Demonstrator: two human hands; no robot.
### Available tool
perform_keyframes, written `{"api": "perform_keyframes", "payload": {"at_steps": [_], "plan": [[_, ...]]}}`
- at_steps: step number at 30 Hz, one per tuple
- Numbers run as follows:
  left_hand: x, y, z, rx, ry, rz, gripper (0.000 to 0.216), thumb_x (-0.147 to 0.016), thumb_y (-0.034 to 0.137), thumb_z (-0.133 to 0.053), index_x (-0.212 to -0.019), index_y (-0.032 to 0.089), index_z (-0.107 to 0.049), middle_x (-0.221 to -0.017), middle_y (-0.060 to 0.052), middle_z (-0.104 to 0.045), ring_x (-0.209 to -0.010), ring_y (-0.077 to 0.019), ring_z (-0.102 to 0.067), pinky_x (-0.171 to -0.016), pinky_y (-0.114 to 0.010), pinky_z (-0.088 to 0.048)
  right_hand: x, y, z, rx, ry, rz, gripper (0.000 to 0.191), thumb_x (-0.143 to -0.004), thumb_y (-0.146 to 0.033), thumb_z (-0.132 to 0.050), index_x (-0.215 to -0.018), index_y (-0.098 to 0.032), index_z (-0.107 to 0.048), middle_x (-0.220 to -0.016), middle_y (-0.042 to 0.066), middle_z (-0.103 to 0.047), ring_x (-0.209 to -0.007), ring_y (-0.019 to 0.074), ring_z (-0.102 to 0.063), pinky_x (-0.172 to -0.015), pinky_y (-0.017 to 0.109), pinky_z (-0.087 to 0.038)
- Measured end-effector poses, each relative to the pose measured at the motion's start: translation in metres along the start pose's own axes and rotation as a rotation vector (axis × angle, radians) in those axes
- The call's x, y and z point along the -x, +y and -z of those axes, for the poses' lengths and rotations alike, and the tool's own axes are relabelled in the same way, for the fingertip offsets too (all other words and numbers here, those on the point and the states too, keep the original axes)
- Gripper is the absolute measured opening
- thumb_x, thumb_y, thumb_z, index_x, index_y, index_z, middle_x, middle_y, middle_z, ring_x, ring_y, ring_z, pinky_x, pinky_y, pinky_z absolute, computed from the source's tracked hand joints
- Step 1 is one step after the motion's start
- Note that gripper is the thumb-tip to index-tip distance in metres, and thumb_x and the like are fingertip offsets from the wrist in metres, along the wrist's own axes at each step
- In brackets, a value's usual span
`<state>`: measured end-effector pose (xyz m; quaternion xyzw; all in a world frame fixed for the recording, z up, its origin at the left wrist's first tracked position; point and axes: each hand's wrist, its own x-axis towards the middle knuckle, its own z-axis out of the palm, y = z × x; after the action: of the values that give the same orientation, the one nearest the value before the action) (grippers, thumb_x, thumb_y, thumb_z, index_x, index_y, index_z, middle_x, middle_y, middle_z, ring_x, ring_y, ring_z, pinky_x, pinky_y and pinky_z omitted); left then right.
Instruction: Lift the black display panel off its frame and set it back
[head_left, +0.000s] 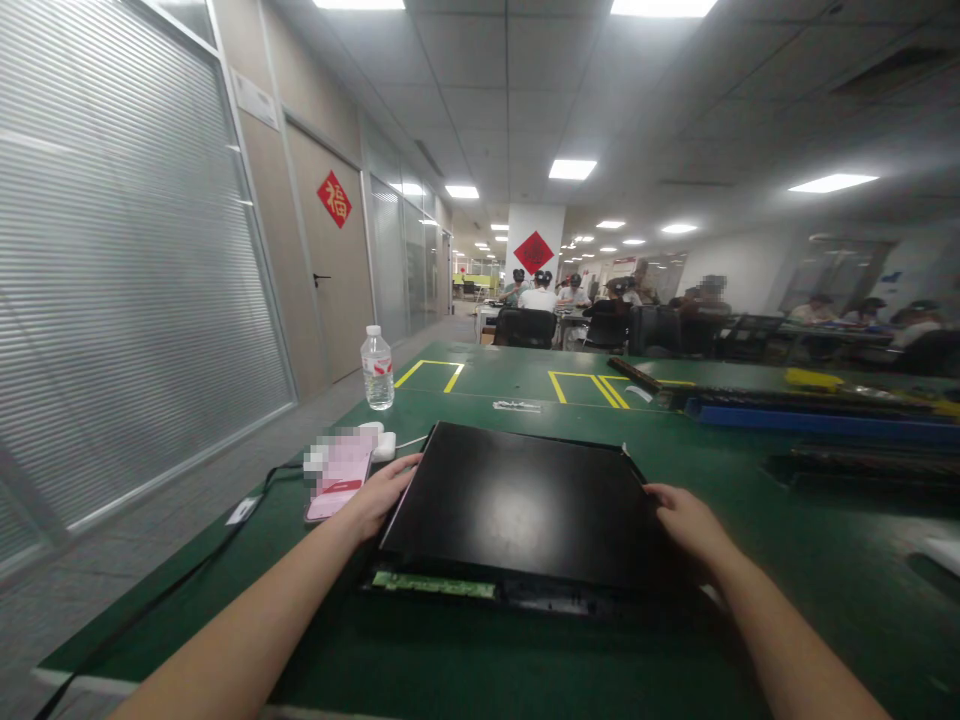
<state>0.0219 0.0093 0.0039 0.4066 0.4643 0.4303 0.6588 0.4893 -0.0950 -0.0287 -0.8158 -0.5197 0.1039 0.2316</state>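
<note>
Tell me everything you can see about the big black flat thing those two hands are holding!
The black panel is a wide, flat, glossy rectangle, maybe metal or plastic, with a dull patch of reflected light. It lies over a dark base on the green table; a green circuit strip peeks out under its near edge. The left hand grips its left edge, the right hand its right edge.

phone [339, 478] crowding panel's [525, 505] left, right side open
</note>
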Motion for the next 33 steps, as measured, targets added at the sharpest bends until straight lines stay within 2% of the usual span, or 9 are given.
{"api": "perform_keyframes", "payload": {"at_steps": [11,16,22,27,31,33], "plan": [[0.002,0.001,-0.002,-0.005,0.005,-0.006,0.041,-0.086,0.018,-0.068,-0.126,0.013,-0.058,-0.076,-0.009,-0.076,-0.058,-0.0200,-0.071,-0.053,-0.028,-0.056,-0.001,-0.001,-0.002,-0.003,0.011,0.032,0.049,-0.070,-0.019,-0.054,-0.115,-0.024,-0.073,-0.094,0.007,-0.072,-0.089,0.0233,-0.067,-0.074,0.029,-0.049],[0.003,0.001,-0.001,-0.031,-0.007,0.004,0.035,-0.085,0.020,-0.069,-0.120,0.013,-0.064,-0.083,-0.011,-0.077,-0.067,-0.0207,-0.073,-0.059,-0.027,-0.057,-0.003,0.002,-0.006,-0.014,0.048,0.047,0.048,-0.073,-0.014,-0.050,-0.115,-0.021,-0.073,-0.106,0.009,-0.071,-0.095,0.0219,-0.066,-0.079,0.027,-0.049],[0.003,0.001,0.002,-0.030,-0.015,-0.017,0.041,-0.080,0.029,-0.076,-0.117,0.016,-0.065,-0.090,-0.010,-0.077,-0.076,-0.0213,-0.074,-0.063,-0.026,-0.056,-0.005,0.002,-0.009,-0.042,0.057,0.046,0.048,-0.074,-0.010,-0.050,-0.114,-0.022,-0.073,-0.111,0.009,-0.069,-0.098,0.0214,-0.066,-0.081,0.026,-0.048],[0.004,0.000,0.004,-0.028,-0.043,-0.013,0.043,-0.078,0.027,-0.078,-0.118,0.017,-0.065,-0.090,-0.010,-0.077,-0.080,-0.0226,-0.074,-0.068,-0.028,-0.057,-0.001,-0.003,-0.009,-0.114,0.071,0.042,0.045,-0.069,-0.009,-0.054,-0.106,-0.022,-0.075,-0.107,0.009,-0.071,-0.097,0.0238,-0.066,-0.080,0.028,-0.048],[0.004,0.000,0.004,-0.019,-0.034,-0.005,0.042,-0.079,0.026,-0.077,-0.118,0.017,-0.065,-0.087,-0.009,-0.077,-0.079,-0.0231,-0.074,-0.066,-0.028,-0.057,0.003,-0.007,-0.003,-0.142,0.064,0.041,0.040,-0.069,-0.012,-0.057,-0.103,-0.023,-0.075,-0.101,0.009,-0.070,-0.096,0.0247,-0.065,-0.079,0.028,-0.048],[0.006,0.001,0.002,-0.027,-0.026,-0.006,0.041,-0.079,0.027,-0.077,-0.117,0.017,-0.065,-0.088,-0.009,-0.077,-0.079,-0.0229,-0.074,-0.064,-0.028,-0.056,0.009,-0.020,0.008,-0.123,0.104,0.032,0.041,-0.070,-0.014,-0.058,-0.107,-0.021,-0.074,-0.102,0.010,-0.069,-0.096,0.0244,-0.064,-0.080,0.029,-0.047]]}}
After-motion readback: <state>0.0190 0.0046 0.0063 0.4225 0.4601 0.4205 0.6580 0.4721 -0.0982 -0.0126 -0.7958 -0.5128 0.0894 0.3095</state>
